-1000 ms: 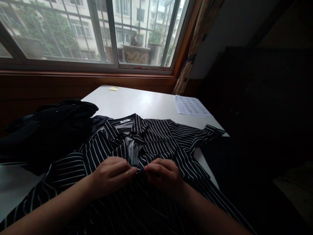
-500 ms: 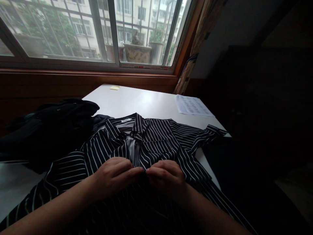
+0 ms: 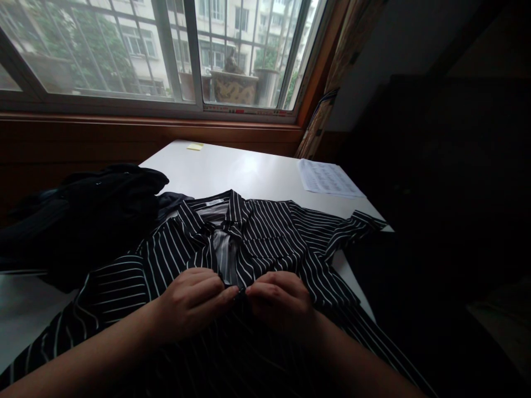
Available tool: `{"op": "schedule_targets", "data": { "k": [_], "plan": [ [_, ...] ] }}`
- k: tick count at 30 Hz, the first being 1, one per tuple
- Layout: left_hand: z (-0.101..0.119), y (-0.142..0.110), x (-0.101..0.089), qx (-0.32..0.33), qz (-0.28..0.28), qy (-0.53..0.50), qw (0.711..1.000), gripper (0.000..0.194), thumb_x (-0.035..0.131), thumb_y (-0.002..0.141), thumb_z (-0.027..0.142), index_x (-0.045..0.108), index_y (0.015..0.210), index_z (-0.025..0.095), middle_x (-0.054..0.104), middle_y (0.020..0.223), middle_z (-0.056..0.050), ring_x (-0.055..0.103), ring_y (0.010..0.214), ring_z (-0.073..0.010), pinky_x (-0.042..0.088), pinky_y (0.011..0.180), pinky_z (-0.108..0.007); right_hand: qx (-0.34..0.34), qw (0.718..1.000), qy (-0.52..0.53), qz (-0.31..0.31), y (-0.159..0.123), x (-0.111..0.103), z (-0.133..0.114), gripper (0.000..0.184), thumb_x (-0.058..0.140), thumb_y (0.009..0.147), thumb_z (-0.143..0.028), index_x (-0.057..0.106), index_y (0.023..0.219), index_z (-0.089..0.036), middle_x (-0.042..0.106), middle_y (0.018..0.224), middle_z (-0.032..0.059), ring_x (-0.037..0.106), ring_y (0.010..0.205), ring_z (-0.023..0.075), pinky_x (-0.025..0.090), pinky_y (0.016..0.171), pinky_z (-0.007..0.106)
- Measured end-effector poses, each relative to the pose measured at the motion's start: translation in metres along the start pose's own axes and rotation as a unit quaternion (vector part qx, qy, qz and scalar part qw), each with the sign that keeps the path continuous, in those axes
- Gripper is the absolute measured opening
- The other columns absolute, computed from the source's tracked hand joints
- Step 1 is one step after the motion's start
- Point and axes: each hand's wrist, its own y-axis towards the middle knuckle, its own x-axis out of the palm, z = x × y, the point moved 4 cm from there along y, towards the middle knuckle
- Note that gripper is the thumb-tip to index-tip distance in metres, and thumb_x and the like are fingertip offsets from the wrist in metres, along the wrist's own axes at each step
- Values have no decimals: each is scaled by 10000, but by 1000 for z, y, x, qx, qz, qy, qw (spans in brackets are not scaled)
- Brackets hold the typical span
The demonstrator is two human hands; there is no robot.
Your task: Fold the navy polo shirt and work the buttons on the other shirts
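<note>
A black shirt with white stripes (image 3: 269, 246) lies spread front side up, its collar pointing toward the window. Over the middle of its front, my left hand (image 3: 193, 301) pinches one front edge between thumb and fingers. My right hand (image 3: 282, 301) grips the opposite edge just beside it, the two sets of fingertips almost touching. Above the hands the front gapes, and the grey inner side of the cloth shows. Whether a button sits between the fingers is hidden. The lower part of the shirt is lost in shadow.
A heap of dark clothes (image 3: 95, 221) lies at the left of the white table (image 3: 236, 166). Printed sheets (image 3: 327, 178) rest near its right edge, and a yellow sticky note (image 3: 194, 146) near the back. Behind stands a barred window (image 3: 244, 55), with a curtain (image 3: 319, 121) to its right.
My left fingertips have shifted slightly left and down. Both hands keep their pinch on the shirt, which otherwise lies as before.
</note>
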Motion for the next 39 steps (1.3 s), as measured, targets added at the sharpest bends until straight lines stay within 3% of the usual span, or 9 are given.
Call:
{"op": "schedule_targets", "data": {
  "k": [5,13,20,26,30,34,39],
  "plan": [
    [2,0,0,12,-9,4,1000,122,536,961,78,632,1032,101,545,635,26,451,550,-108,362,509,-260,9,1000,21,1,2,1,0,98,654,872,-108,656,936,-182,684,725,7,642,601,102,533,581,206],
    [2,5,1,-26,-27,-56,998,175,563,934,26,601,809,143,479,594,47,410,531,-95,352,526,-281,38,997,71,-6,-2,7,8,136,626,863,-100,633,958,-197,658,749,3,627,629,100,522,563,192],
    [-2,1,2,-59,-21,-83,995,211,545,953,70,533,767,170,422,613,55,354,534,-94,304,503,-278,74,993,77,-57,-8,13,17,307,612,934,-216,576,1240,-211,699,783,-16,629,604,84,527,573,186],
    [-4,2,3,-70,-34,-97,992,237,536,963,79,502,746,171,421,613,54,358,536,-94,297,512,-276,55,992,68,-94,-12,18,17,344,570,961,-181,567,1304,-202,775,965,22,700,669,78,575,655,183],
    [-6,5,4,-72,-57,-98,991,235,510,988,114,508,760,170,431,624,52,373,544,-96,312,522,-274,58,991,57,-106,-13,19,18,329,561,958,-180,577,1285,-214,782,1004,23,723,696,87,578,643,183],
    [-7,4,7,-77,-78,-103,989,259,509,993,123,491,739,173,416,628,52,364,551,-97,314,526,-276,58,991,48,-111,-11,18,18,223,545,953,-188,622,1162,-189,784,918,21,713,643,97,553,581,185],
    [-8,5,7,-82,-68,-85,991,294,547,977,121,473,697,172,405,620,54,360,553,-91,313,526,-278,57,996,12,-74,-11,15,17,122,525,967,-202,633,1024,-189,759,792,9,677,581,98,507,547,197]
  ]
}}
